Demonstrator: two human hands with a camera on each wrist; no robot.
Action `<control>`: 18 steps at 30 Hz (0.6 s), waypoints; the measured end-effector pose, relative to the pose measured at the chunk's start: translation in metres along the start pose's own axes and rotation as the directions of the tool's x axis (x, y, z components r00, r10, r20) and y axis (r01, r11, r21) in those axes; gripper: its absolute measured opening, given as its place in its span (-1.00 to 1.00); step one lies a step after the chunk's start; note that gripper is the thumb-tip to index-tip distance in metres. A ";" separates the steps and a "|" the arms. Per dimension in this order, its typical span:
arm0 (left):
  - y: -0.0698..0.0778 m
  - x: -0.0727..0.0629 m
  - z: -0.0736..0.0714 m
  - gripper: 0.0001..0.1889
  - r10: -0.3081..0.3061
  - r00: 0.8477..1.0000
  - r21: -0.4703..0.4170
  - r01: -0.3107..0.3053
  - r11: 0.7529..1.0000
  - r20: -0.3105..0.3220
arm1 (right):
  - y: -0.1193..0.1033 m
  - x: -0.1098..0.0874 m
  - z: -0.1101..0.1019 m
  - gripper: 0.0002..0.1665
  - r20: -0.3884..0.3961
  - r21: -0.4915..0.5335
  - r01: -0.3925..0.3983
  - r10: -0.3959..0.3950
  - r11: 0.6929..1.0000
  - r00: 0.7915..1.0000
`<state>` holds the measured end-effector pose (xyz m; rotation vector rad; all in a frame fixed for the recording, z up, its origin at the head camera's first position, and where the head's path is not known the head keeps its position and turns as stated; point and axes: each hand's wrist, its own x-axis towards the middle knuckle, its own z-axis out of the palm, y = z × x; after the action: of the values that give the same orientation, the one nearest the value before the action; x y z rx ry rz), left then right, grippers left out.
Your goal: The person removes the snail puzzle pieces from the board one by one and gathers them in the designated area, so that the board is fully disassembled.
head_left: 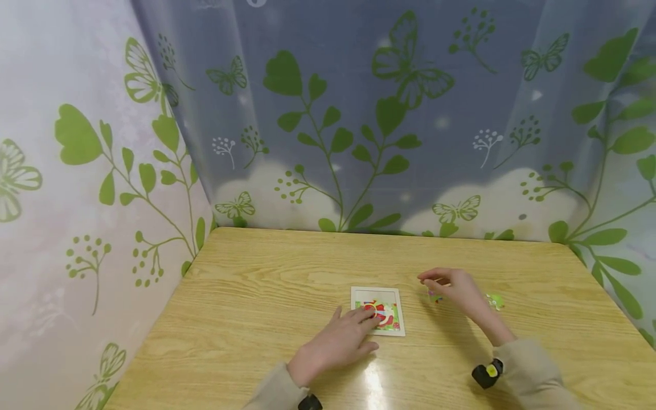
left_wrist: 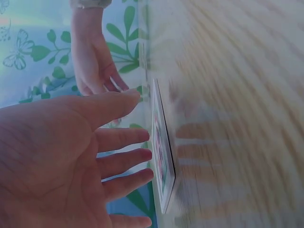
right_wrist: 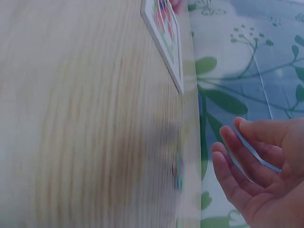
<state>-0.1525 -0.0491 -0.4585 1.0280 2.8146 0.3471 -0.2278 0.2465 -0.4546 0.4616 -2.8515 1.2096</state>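
A small picture puzzle in a white frame (head_left: 401,313) lies on the table, its lower part filled with red, green and white pieces and its upper part pale. On the picture rest the straight, spread fingers of my left hand (head_left: 340,339). To the right, my right hand (head_left: 458,291) hovers above the table with fingers loosely bent; the right wrist view shows nothing between thumb and fingers. Beneath it lies a small multicoloured puzzle piece (head_left: 435,298), partly hidden by the hand. A light green puzzle piece (head_left: 495,301) lies further right, beside the right wrist.
The wooden table (head_left: 266,285) runs back to a blue curtain (head_left: 328,114) with green leaves and butterflies. A similar pale curtain (head_left: 92,188) hangs along the left side. Each wrist wears a black camera band (head_left: 487,373).
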 end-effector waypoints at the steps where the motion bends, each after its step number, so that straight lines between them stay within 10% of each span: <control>1: 0.002 0.000 0.000 -0.43 0.006 1.000 -0.004 -0.006 1.000 0.004 | -0.002 0.001 0.003 -0.70 0.007 0.007 0.009 -0.009 1.000 1.000; 18: 0.008 0.004 0.008 -0.36 0.007 0.998 0.044 -0.010 0.999 0.058 | -0.024 0.003 0.046 -0.81 0.091 -0.076 0.051 -0.044 0.996 0.995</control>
<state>-0.1486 -0.0393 -0.4638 1.0414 2.7794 0.2521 -0.2192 0.1974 -0.4691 0.5922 -2.9309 1.0923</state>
